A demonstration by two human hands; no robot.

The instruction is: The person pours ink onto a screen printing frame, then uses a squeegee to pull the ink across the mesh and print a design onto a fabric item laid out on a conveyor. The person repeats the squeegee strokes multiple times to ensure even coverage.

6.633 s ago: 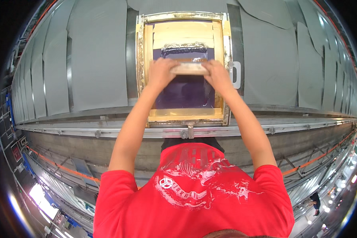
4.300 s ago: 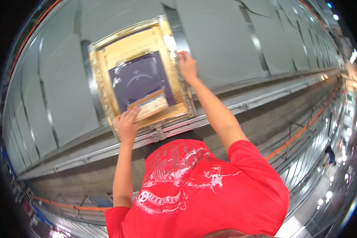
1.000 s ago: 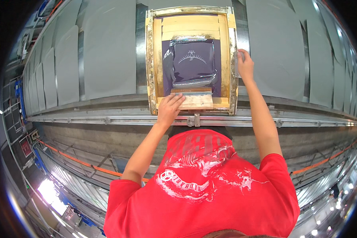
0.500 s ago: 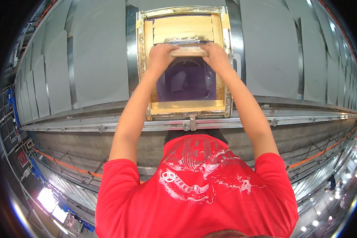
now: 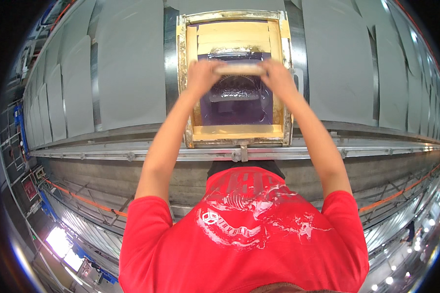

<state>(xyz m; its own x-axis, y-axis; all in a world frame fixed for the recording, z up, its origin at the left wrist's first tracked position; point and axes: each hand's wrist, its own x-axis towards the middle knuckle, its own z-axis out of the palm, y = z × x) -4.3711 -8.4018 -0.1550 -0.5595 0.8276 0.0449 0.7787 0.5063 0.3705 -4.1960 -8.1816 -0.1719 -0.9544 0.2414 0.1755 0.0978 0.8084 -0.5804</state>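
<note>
A screen-printing frame (image 5: 287,122) lies on the long table in front of me, its borders covered with yellow tape. Inside it is a dark purple mesh (image 5: 234,113) with wet, shiny ink on it. My left hand (image 5: 201,77) grips the left end of a squeegee (image 5: 239,70), and my right hand (image 5: 277,76) grips its right end. The squeegee runs crosswise over the upper part of the mesh, slightly blurred. Its blade edge is hard to make out. A glossy band of ink (image 5: 234,93) shows on the near side of it.
Grey sheets or panels (image 5: 127,68) line the table on both sides of the frame, with metal strips between some. A metal rail (image 5: 181,154) with small clamps or stops runs along the table's near edge. An orange bar (image 5: 83,199) lies beyond it at lower left.
The squeegee, held in both hands, has shifted slightly toward me relative to the frame. More wet ink and a glossy band now show on the mesh. The whole view has shifted a little.
</note>
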